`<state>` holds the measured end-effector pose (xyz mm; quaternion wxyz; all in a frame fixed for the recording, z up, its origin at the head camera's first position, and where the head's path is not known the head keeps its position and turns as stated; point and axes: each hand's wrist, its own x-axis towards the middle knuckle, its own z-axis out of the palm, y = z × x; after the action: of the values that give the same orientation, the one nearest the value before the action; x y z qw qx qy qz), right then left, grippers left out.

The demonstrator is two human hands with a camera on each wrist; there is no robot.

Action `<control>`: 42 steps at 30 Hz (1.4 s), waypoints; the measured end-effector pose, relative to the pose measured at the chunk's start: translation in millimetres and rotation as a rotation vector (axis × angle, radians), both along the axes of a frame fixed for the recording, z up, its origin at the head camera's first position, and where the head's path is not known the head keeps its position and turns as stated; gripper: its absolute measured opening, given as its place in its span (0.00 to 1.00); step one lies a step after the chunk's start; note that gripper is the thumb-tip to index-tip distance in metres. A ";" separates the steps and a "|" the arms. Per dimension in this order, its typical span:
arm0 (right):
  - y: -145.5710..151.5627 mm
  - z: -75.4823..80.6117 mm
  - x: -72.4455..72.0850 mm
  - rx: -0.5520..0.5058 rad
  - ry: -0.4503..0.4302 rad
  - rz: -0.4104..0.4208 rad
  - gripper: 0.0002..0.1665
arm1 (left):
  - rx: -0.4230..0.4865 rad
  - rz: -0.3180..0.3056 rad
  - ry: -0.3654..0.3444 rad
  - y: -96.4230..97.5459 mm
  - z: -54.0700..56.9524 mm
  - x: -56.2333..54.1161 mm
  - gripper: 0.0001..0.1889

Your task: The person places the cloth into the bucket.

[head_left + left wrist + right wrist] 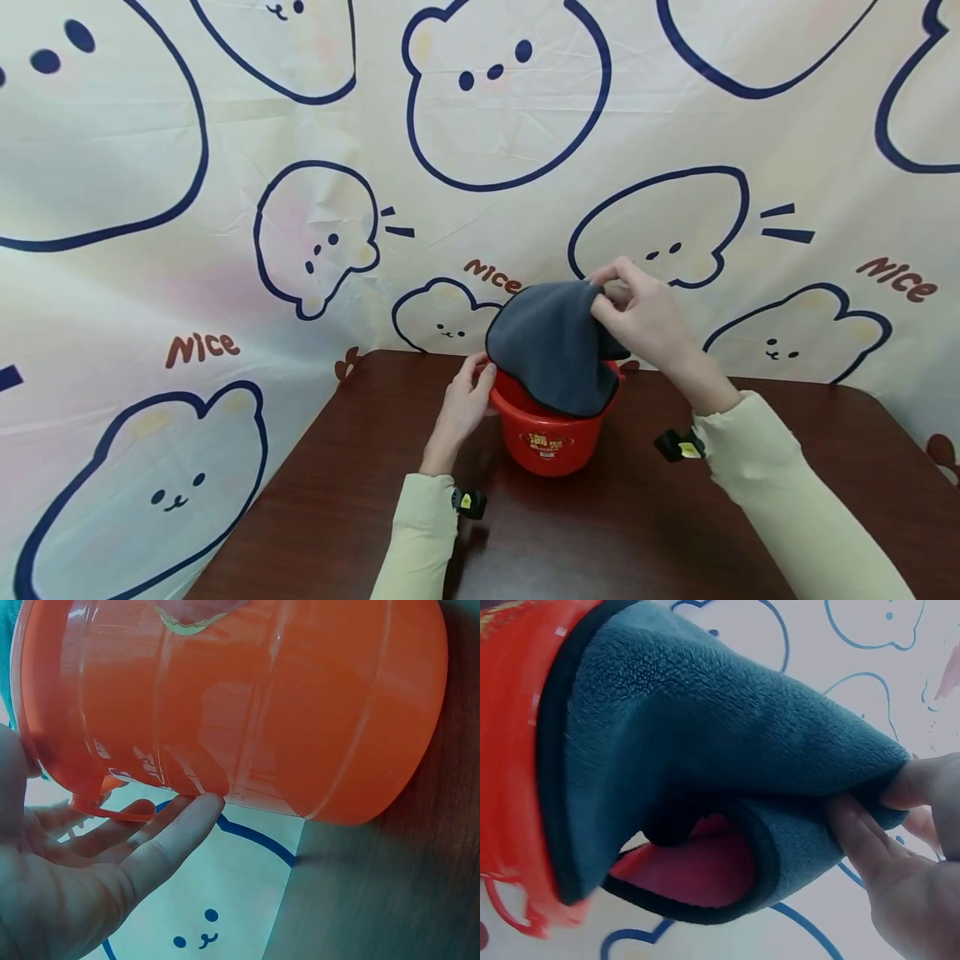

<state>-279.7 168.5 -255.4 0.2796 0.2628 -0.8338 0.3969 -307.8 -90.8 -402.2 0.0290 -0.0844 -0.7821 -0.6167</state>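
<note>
A red plastic bucket [551,446] with a gold-lettered label stands upright on the table. My left hand [462,408] holds it at its left rim; in the left wrist view the thumb is by the rim and the fingers [176,838] lie along the outer wall, near the handle's joint. Above the bucket, my right hand [643,317] pinches a blue-grey towel [551,342] by its upper part. The towel hangs folded over the bucket's mouth, its dark-bordered lower edge against the rim. A pink underside [694,874] shows within its fold in the right wrist view. The towel hides most of the bucket's inside.
The dark brown wooden table [322,508] extends around the bucket on both sides and toward me. Behind it hangs a pale cloth backdrop [480,225] printed with cartoon bears, close to the table's far edge.
</note>
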 end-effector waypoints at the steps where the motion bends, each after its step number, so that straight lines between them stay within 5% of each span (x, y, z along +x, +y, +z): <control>1: -1.0 -3.4 -0.5 0.012 -0.012 0.001 0.08 | -0.007 0.000 0.004 0.2 -0.2 -0.3 0.22; 17: 16.4 -15.4 -1.4 0.052 -0.025 -0.050 0.07 | -0.004 -0.029 0.008 4.4 -4.4 -1.1 0.22; 25: -18.1 -33.2 -6.5 0.201 -0.190 0.103 0.14 | 0.000 -0.022 0.006 5.5 -4.7 -0.6 0.21; 33: 1.0 -41.1 -11.2 0.225 -0.277 0.084 0.11 | -0.005 -0.033 -0.013 12.3 -2.9 -3.3 0.21; 42: 49.6 -64.5 -10.5 0.255 -0.283 0.061 0.09 | -0.232 -0.015 -0.016 -17.8 11.5 -1.7 0.25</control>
<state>-290.1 218.2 -319.9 0.1119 0.2628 -0.9000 0.3292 -309.5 -108.6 -390.7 0.0081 -0.0883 -0.8479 -0.5227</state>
